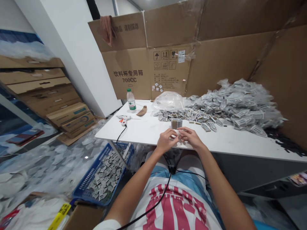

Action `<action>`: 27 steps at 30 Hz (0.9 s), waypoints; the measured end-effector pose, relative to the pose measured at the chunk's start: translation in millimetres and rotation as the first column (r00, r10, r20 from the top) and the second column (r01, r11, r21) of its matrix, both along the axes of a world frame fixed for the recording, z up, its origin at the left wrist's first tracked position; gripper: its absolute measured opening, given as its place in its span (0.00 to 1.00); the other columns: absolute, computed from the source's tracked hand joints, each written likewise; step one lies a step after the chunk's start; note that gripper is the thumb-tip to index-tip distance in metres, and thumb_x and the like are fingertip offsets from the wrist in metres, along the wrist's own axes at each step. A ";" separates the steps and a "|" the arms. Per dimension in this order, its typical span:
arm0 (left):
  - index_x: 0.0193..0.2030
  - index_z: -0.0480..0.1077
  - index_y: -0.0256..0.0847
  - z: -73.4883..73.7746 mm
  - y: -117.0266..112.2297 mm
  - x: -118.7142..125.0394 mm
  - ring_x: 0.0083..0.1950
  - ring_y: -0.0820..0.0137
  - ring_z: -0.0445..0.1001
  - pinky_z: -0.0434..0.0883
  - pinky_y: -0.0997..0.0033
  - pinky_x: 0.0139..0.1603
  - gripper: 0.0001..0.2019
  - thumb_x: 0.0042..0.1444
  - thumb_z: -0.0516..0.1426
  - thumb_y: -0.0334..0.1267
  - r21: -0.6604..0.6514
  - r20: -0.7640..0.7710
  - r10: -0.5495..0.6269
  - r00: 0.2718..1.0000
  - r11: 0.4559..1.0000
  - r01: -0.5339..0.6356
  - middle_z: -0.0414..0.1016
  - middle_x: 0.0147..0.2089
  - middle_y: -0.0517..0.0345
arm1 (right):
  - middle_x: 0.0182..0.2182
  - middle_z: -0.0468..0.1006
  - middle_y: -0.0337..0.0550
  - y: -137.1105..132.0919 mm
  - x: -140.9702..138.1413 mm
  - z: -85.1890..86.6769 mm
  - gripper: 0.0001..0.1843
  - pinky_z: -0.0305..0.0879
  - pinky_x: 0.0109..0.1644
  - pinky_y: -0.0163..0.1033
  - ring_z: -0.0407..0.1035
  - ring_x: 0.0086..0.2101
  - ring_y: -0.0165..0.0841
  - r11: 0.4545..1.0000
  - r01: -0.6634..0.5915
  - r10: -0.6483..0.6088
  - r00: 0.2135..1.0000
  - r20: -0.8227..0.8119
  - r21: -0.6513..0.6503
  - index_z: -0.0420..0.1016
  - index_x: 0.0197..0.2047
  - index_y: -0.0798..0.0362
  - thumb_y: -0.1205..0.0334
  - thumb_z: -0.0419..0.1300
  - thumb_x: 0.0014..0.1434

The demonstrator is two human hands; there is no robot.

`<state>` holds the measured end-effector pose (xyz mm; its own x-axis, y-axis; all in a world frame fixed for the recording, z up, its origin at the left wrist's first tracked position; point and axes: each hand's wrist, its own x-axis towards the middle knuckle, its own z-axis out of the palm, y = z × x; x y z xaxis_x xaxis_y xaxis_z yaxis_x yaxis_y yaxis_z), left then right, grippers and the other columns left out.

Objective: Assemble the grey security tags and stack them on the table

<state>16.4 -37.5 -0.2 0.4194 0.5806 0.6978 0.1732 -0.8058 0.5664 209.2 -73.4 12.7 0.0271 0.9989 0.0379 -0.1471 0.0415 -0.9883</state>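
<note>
My left hand (167, 141) and my right hand (191, 138) meet over the front edge of the white table (146, 129). The fingers of both are bent and pinched together. Whatever is between them is too small or too hidden to make out. Just beyond my fingertips stands a neat stack of flat grey pieces (177, 123). Behind it, loose grey-and-white slotted tags (192, 114) lie scattered. To their right rises a heap of similar tags in clear plastic bags (247, 103).
On the table's left are a glue gun (125, 119) with a black cord, a water bottle (131, 101) and a brown curved piece (142, 111). A clear plastic bag (168, 101) lies behind. Black strips (285, 143) lie far right. A blue basket (82, 188) of tags stands lower left. Cardboard (168, 28) walls the back.
</note>
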 end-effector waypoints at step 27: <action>0.36 0.76 0.36 3.3 28.3 -7.1 0.39 0.66 0.82 0.80 0.64 0.45 0.20 0.55 0.71 0.53 -0.535 0.309 -0.116 0.944 0.799 0.273 0.83 0.37 0.51 | 0.31 0.82 0.44 4.7 6.8 -10.4 0.28 0.69 0.32 0.38 0.74 0.29 0.34 1.000 -0.017 0.017 1.000 -0.025 -0.026 0.85 0.47 0.52 0.40 0.78 0.51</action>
<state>9.3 -9.2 3.0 0.4257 0.8270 0.3673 -0.1614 -0.3301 0.9301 216.0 -68.7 2.3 0.0109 0.9999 0.0109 -0.1723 0.0126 -0.9850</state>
